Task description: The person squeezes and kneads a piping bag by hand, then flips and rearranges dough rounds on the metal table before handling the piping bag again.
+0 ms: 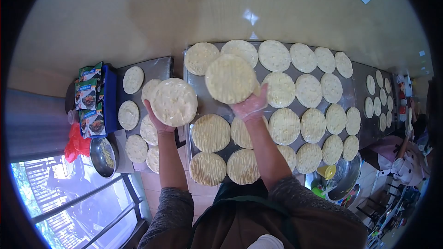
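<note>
My left hand [160, 122] is closed around the lower left edge of a pale, round flatbread [174, 102] with a bumpy surface. It is held up over the gap between two metal tables. My right hand [251, 106], which seems to wear a thin clear glove, grips the lower right edge of another round flatbread [230, 79]. That one is raised above the middle table and slightly blurred. Beneath and around it, flatbreads [284, 127] lie in rows on the metal table [196, 97]. Those nearest me, such as the ridged flatbread [210, 133], show wavy stripes.
More flatbreads [128, 115] lie on a left table. Beyond them are a blue crate [110, 101] with printed packets [87, 94], a red plastic bag [76, 143] and a metal bowl [95, 157]. A large basin [348, 175] and another person [397, 159] are at right.
</note>
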Demonstrator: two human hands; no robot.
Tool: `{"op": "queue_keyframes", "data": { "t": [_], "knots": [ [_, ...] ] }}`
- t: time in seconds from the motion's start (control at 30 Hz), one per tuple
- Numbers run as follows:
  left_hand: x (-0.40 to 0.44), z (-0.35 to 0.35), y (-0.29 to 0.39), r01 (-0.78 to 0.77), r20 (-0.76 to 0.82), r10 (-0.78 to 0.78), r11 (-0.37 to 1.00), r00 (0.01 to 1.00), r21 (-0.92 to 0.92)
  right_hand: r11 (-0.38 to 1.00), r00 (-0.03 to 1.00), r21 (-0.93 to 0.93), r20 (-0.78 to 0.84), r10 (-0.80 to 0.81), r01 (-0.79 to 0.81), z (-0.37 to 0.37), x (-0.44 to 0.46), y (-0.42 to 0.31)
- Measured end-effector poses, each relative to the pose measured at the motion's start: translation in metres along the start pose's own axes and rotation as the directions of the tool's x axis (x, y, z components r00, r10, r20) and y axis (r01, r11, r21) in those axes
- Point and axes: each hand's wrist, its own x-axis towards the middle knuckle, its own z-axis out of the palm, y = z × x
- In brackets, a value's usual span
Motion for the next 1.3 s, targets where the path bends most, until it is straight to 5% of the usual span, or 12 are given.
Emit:
{"op": "queue_keyframes", "data": {
  "t": [0.23,0.57,0.6,0.63,0.7,0.73,0.77,0.83,0.9,1.07,1.2,1.3],
  "knots": [
    [0.042,-0.026,-0.033,0.35,-0.11,-0.333,0.908,0.936,0.23,0.949,0.95,-0.157,-0.111,-0.293,0.275,0.039,-0.046,-0.091],
    [0.065,-0.056,-0.059,0.373,-0.336,-0.193,0.681,0.922,0.631,0.752,0.786,-0.33,-0.047,-0.616,0.57,0.03,-0.133,-0.258],
    [0.063,-0.053,-0.054,0.449,-0.457,-0.122,0.523,0.881,0.724,0.726,0.768,-0.369,-0.048,-0.638,0.58,0.027,-0.14,-0.281],
    [0.06,-0.047,-0.052,0.41,-0.398,-0.137,0.497,0.907,0.765,0.707,0.742,-0.399,-0.089,-0.664,0.584,0.024,-0.146,-0.307],
    [0.06,-0.058,-0.046,0.404,-0.399,0.237,0.027,0.886,0.914,0.675,0.686,-0.454,-0.173,-0.707,0.581,0.017,-0.157,-0.366],
    [0.048,-0.041,-0.049,0.335,-0.211,0.422,-0.244,0.881,0.91,0.662,0.69,-0.464,-0.138,-0.71,0.589,0.014,-0.16,-0.393],
    [0.044,-0.057,-0.047,0.248,-0.144,0.488,-0.155,0.861,0.956,0.643,0.664,-0.493,-0.163,-0.73,0.586,0.011,-0.161,-0.419],
    [0.024,-0.039,-0.047,0.269,-0.31,0.494,0.155,0.812,0.951,0.607,0.608,-0.548,-0.21,-0.766,0.575,0.002,-0.164,-0.47],
    [-0.008,-0.027,-0.056,0.162,-0.268,0.427,0.268,0.864,0.95,0.644,0.648,-0.575,-0.241,-0.723,0.505,-0.016,-0.164,-0.518],
    [-0.054,0.051,-0.11,0.293,-0.447,0.458,0.371,0.768,0.882,0.718,0.672,-0.606,-0.377,-0.638,0.341,-0.035,-0.153,-0.574],
    [-0.065,0.044,-0.133,0.253,-0.419,0.431,0.392,0.799,0.884,0.776,0.779,-0.608,-0.4,-0.483,0.17,-0.056,-0.148,-0.609],
    [-0.067,0.071,-0.156,0.23,-0.362,0.419,0.333,0.833,0.914,0.611,0.718,-0.789,-0.464,-0.519,-0.067,-0.067,-0.149,-0.634]
  ]
}}
